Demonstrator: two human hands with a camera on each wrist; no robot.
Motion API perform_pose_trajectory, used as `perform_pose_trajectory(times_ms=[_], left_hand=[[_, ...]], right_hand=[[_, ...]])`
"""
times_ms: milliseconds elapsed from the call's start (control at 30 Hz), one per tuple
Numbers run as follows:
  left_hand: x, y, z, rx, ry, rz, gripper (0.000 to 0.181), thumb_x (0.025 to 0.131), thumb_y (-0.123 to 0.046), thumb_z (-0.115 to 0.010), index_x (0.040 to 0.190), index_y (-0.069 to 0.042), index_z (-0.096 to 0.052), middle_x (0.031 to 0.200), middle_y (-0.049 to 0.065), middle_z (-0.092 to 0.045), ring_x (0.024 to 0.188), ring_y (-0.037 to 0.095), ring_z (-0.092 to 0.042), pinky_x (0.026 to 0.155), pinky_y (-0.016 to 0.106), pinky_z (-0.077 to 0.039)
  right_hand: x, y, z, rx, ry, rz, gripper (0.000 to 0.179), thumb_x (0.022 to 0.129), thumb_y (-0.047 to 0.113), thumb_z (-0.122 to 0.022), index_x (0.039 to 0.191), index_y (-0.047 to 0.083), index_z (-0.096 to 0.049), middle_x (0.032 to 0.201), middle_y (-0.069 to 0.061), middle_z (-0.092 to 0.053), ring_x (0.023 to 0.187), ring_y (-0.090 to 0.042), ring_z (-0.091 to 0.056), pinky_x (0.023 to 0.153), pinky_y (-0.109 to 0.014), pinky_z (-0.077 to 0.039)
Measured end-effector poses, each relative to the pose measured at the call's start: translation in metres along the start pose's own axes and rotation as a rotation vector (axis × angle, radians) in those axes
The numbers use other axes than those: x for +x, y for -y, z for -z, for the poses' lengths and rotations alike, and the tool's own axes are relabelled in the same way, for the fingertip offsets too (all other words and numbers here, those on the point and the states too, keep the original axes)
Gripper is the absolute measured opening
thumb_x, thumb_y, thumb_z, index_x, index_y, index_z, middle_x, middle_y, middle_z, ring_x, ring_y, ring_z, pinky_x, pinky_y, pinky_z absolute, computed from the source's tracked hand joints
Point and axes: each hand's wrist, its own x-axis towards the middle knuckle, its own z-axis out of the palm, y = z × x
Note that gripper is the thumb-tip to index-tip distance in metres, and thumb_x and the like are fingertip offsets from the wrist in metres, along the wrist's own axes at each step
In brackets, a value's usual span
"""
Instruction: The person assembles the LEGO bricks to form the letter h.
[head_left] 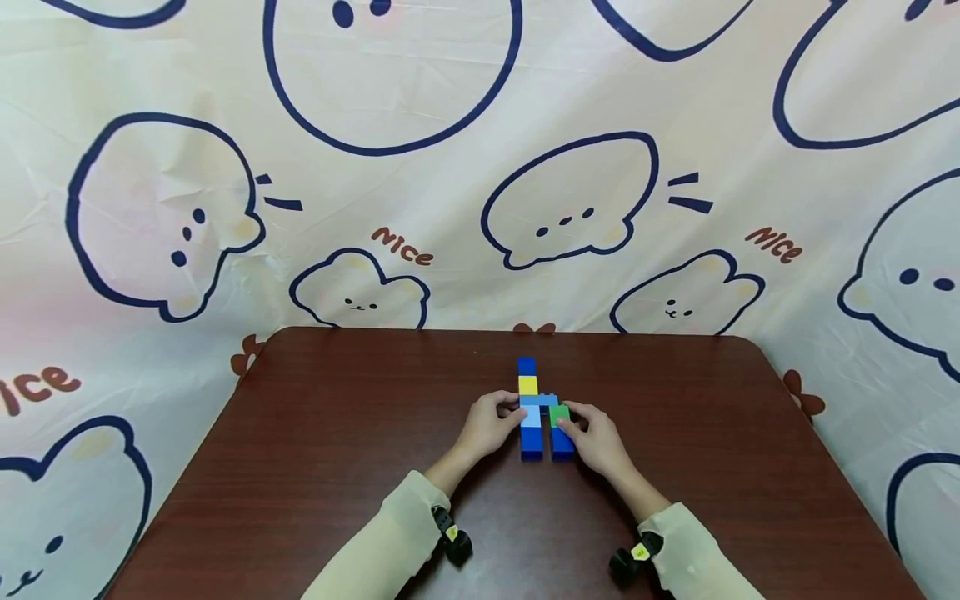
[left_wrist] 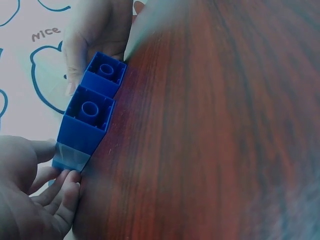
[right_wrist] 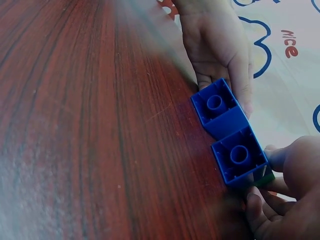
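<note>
A figure of toy building blocks lies on the table. Its upper part is a blue block [head_left: 527, 366], then a yellow block [head_left: 528, 385] and a medium-blue crosspiece [head_left: 538, 400]. Below hang two legs: a light-blue block [head_left: 530, 417] over a blue block [head_left: 532, 443], and a green block [head_left: 559, 416] over another blue block [head_left: 562, 446]. My left hand [head_left: 489, 427] pinches the light-blue block from the left. From the other side, my right hand [head_left: 597, 439] grips the green block. Both wrist views show the hollow undersides of the blue leg blocks [left_wrist: 90, 109].
The brown wooden table [head_left: 337, 400] extends around the blocks on every side. Behind it hangs a pale cloth [head_left: 450, 192] printed with cartoon animals, meeting the far table edge. A dark camera sits on each wrist.
</note>
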Motion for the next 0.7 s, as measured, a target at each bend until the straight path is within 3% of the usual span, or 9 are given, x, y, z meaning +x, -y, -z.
perform_pose_trajectory(times_ms=[433, 700], left_hand=[[0.002, 0.001, 0.003, -0.011, 0.009, 0.032, 0.03, 0.098, -0.017, -0.07, 0.122, 0.001, -0.067, 0.106, 0.011, -0.071, 0.093, 0.023, -0.068, 0.083, 0.037, -0.057], [0.001, 0.001, 0.012, -0.016, 0.045, 0.021, 0.031, 0.1, -0.021, -0.067, 0.123, 0.001, -0.065, 0.108, 0.011, -0.069, 0.094, 0.023, -0.066, 0.084, 0.04, -0.057]], right_hand=[[0.003, 0.0, 0.0, -0.02, 0.016, -0.023, 0.043, 0.101, 0.02, -0.066, 0.137, -0.002, -0.06, 0.123, -0.018, -0.064, 0.092, -0.025, -0.058, 0.078, -0.04, -0.05], [0.006, 0.0, 0.013, -0.035, 0.065, -0.041, 0.047, 0.102, 0.028, -0.065, 0.14, 0.001, -0.057, 0.125, -0.016, -0.063, 0.1, -0.025, -0.06, 0.086, -0.044, -0.053]])
